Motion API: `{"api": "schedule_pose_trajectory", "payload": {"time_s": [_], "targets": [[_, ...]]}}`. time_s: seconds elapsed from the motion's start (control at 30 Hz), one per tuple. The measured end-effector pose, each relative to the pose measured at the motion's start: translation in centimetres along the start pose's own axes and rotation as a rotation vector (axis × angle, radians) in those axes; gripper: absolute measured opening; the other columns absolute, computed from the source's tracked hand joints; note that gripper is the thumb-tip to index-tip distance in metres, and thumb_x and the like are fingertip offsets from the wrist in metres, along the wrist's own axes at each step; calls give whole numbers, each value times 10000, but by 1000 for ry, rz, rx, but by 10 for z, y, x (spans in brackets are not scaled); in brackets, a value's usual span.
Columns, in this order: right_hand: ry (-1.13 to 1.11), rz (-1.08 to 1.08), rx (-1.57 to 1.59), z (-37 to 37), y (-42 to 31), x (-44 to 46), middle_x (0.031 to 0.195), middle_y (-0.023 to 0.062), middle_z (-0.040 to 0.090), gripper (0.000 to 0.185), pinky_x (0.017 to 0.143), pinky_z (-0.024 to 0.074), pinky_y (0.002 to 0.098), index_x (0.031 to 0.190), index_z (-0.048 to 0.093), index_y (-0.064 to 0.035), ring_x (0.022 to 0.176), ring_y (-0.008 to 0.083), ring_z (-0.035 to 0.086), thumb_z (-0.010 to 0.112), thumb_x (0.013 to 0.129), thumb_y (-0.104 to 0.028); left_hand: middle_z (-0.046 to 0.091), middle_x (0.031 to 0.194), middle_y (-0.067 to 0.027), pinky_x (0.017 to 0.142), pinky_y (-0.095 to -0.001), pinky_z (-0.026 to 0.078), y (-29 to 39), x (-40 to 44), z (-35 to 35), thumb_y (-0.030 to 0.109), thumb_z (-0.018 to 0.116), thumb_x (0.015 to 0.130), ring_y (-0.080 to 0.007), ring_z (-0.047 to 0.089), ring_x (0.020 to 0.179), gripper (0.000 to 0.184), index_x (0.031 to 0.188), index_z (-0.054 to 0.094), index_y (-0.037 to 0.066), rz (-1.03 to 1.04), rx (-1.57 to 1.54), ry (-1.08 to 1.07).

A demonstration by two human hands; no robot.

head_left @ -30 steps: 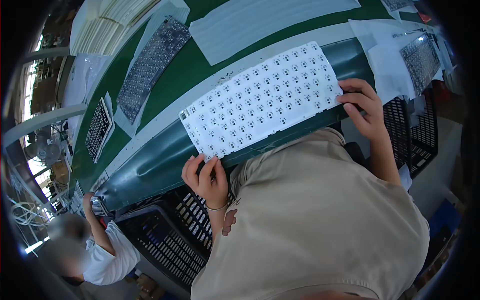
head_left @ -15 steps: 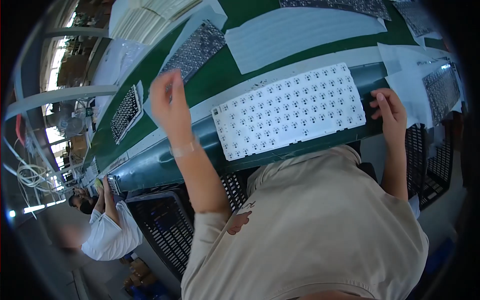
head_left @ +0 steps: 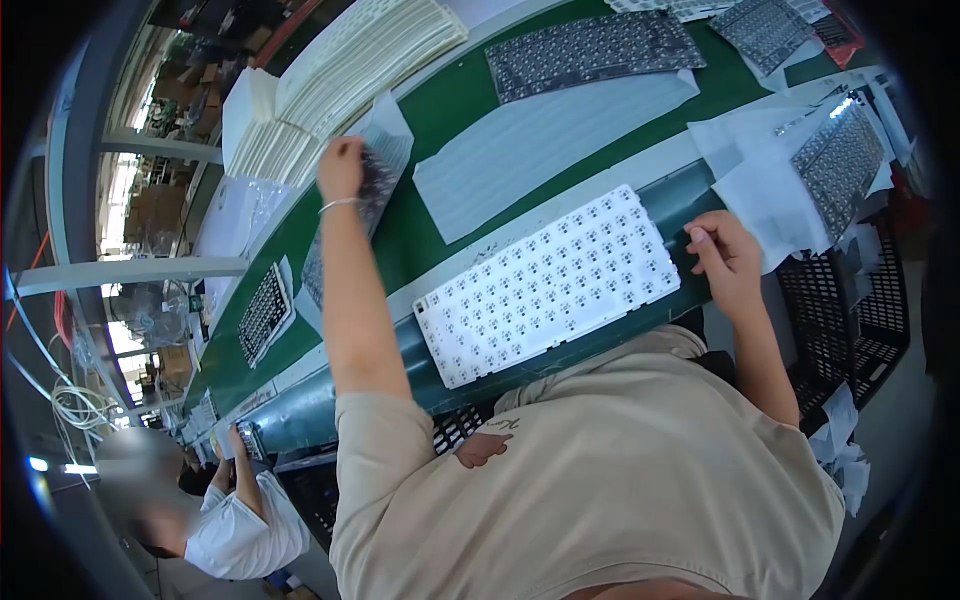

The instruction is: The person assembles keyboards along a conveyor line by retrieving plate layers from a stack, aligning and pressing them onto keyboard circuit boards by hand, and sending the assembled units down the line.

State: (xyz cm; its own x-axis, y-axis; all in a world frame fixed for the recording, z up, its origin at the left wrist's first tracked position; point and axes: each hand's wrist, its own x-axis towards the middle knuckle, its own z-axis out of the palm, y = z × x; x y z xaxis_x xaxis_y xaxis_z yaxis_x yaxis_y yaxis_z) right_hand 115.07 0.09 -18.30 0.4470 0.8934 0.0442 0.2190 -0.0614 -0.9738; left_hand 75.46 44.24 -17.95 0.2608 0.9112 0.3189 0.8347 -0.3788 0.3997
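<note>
A white keyboard circuit board (head_left: 548,287), with rows of small dark marks, lies at a slant on the green bench edge in front of me. My left hand (head_left: 342,168) reaches over a dark keyboard circuit board (head_left: 378,190) resting on a pale foam sheet (head_left: 392,125). Its fingers are curled closed at that board's upper end; what they grip, if anything, is hidden. My right hand (head_left: 728,258) hovers just right of the white board, apart from it. Thumb and fingers there are drawn together, with nothing visible between them.
Stacked pale sheets (head_left: 360,65) stand at the back left. A large foam sheet (head_left: 540,150) and another dark board (head_left: 595,52) lie behind the white one. A smaller board (head_left: 264,315) is at left. Black crates (head_left: 850,300) stand at right. A co-worker (head_left: 245,520) sits lower left.
My left hand has reached farther forward to the dark board, its fingers curling in. My right hand's fingers have drawn together. The whole view has shifted as my head moved.
</note>
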Motion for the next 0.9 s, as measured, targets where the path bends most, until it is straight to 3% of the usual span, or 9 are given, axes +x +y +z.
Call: {"api": "schedule_pose_trajectory", "payload": {"time_s": [0.1,0.2,0.33,0.43,0.57,0.77,0.8,0.83,0.9], "targets": [[-38,64,85,-5,-3,2,967,53,625,101,578,497,204,1012,640,1,802,92,609,568,975,-60,672,998,-174,885,-397,478,-39,20,-77,275,541,972,-308,633,968,305,1087,643,12,377,-15,205],[-108,115,165,-10,-17,8,986,55,630,99,655,508,224,1007,640,6,841,99,611,567,972,-51,553,802,-10,627,-262,424,-11,2,-199,358,534,983,-105,515,728,362,1098,648,35,-14,-435,284],[-233,-82,196,2,-54,16,1024,53,634,134,767,502,242,1057,639,8,889,112,612,556,978,-63,537,782,-29,675,-313,421,88,-94,-305,225,518,900,-131,497,713,247,1041,607,44,378,-1036,374],[-379,-131,273,32,-85,17,1141,78,620,332,851,498,269,1294,561,-1,998,148,604,567,976,-97,478,765,9,791,-329,320,127,-148,-318,276,659,621,-137,441,719,365,949,579,140,627,-1363,361],[-555,-138,338,88,-132,19,1312,111,553,555,942,475,325,1495,361,-32,1149,201,558,549,1000,-198,457,723,68,783,-282,338,160,-200,-270,223,761,612,-118,456,681,326,879,580,179,762,-1749,454],[-460,101,524,89,-97,13,964,-14,594,475,853,447,215,1444,423,-10,933,58,563,513,985,-90,578,946,-9,1007,-361,419,199,-249,-170,178,823,656,-156,579,875,519,1106,570,120,317,-2600,566],[-411,140,517,84,-96,7,940,-20,593,488,836,440,206,1447,418,-1,922,51,563,521,975,-72,617,1080,-96,1061,-408,433,192,-262,-161,322,766,758,-217,618,1014,515,1161,571,68,-144,-2110,698],[-360,178,510,80,-95,0,917,-25,592,501,820,433,197,1450,413,7,911,44,562,528,966,-54,617,1209,-172,1032,-449,468,139,-296,-169,438,620,909,-261,616,1108,540,1231,553,10,-385,-1894,187],[-258,177,448,56,-79,-6,935,-17,605,510,805,435,195,1444,425,18,905,40,566,544,950,-33,594,1289,-208,1037,-474,463,135,-316,-149,414,448,1027,-292,611,1146,532,1277,533,-47,-491,-1987,94]]}}
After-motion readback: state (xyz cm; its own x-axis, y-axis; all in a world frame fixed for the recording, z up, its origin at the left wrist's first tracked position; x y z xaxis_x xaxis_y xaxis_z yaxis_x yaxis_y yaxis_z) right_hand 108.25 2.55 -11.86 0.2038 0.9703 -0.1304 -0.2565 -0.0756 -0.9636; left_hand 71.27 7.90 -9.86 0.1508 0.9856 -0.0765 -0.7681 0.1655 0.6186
